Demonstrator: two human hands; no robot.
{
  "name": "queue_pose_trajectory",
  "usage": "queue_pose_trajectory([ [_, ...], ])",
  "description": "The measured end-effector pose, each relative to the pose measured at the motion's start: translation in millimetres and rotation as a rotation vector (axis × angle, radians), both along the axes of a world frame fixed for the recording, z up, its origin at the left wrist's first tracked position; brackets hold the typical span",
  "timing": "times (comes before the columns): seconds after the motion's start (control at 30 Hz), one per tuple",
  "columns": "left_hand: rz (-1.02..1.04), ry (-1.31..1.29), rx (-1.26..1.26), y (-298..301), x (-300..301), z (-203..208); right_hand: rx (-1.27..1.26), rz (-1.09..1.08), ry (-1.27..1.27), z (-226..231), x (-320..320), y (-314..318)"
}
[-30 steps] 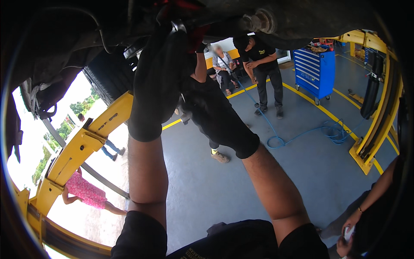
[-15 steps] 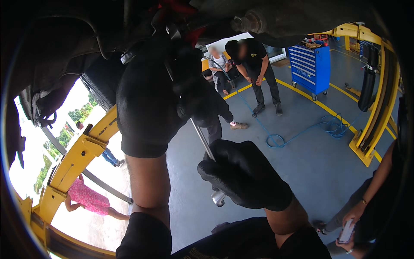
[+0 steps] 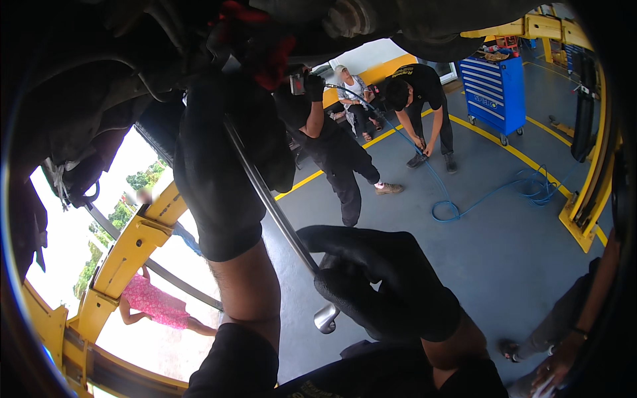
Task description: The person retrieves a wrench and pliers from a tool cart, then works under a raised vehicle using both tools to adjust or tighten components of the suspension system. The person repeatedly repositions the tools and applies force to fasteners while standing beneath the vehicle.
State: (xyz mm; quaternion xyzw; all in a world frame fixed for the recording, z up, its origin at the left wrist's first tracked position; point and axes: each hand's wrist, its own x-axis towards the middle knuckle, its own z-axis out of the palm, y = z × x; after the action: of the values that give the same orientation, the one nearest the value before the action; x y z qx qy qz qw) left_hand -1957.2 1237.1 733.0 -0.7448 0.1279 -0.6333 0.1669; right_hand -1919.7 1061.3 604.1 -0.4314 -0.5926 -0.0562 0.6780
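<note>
Both my hands wear black gloves. My right hand (image 3: 391,282) is closed around the lower part of a long steel L-shaped socket wrench (image 3: 269,196), whose bent socket end sticks out below the fingers. From there the shaft slants up and left to my left hand (image 3: 222,172). That hand is raised against the dark underside of a vehicle (image 3: 113,73), beside the wrench's upper part. Shadow hides its fingers and the wrench's top end. A blurred red part (image 3: 259,50) shows just above it.
Yellow lift arms (image 3: 126,259) curve along the left, and a yellow post (image 3: 584,205) stands at right. A co-worker (image 3: 325,146) reaches up close ahead; another person (image 3: 421,99) bends farther back. A blue hose (image 3: 448,209) lies on the floor near a blue tool cabinet (image 3: 494,93).
My view has shifted. The wrench shows more of its shaft, and my right hand's fingers have changed their hold. The nearby co-worker, earlier mostly hidden behind my hand, is now plainly visible.
</note>
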Motion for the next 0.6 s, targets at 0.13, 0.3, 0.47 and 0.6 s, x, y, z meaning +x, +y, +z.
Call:
queue_pose_trajectory([
  [0.13, -0.041, -0.051, 0.077, 9, 4, -6, 0.126, -0.281, -0.096, 21, 25, 7],
  [0.3, -0.192, -0.025, -0.081, 4, 9, -7, 0.252, -0.636, -0.351, 39, 44, 25],
  [0.47, -0.266, -0.009, 0.158, 15, 10, 3, 0.294, -0.815, -0.441, 54, 47, 30],
  [0.6, -0.185, 0.054, 0.029, 19, 5, -5, 0.204, -0.857, -0.470, 64, 48, 27],
])
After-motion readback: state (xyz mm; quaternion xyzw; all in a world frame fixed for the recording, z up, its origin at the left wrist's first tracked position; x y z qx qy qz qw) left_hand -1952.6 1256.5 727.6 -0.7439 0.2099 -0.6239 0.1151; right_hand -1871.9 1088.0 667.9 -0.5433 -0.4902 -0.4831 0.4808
